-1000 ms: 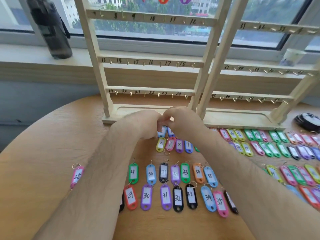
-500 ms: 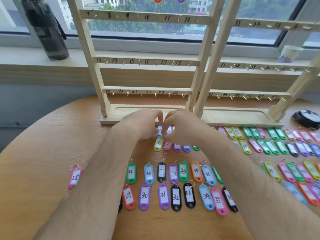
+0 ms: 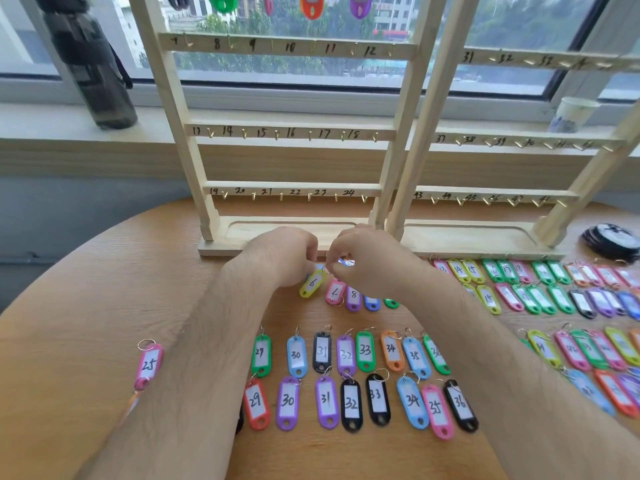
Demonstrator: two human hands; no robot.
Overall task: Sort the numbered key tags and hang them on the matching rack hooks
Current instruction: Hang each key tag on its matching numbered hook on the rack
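Two wooden racks point(image 3: 291, 135) with numbered hooks stand at the table's far side; a few tags point(image 3: 311, 5) hang at the top. Rows of coloured numbered key tags point(image 3: 351, 403) lie on the table. My left hand point(image 3: 284, 254) and right hand point(image 3: 370, 265) meet just before the rack base. The left hand's curled fingers pinch the ring of a tilted yellow tag marked 6 point(image 3: 312, 283). A blue tag point(image 3: 346, 262) shows between the right hand's pinching thumb and fingers. Pink and purple tags point(image 3: 335, 292) lie just below the hands.
A dark bottle point(image 3: 90, 64) and a paper cup point(image 3: 573, 114) stand on the window sill. A black round object point(image 3: 613, 240) lies at the table's right edge. A single pink tag 25 point(image 3: 149, 363) lies apart at the left, by the round table's edge point(image 3: 104, 258).
The hands stayed together by the rack base. The yellow tag has tilted and shifted slightly up toward the fingers. The camera view has dipped a little.
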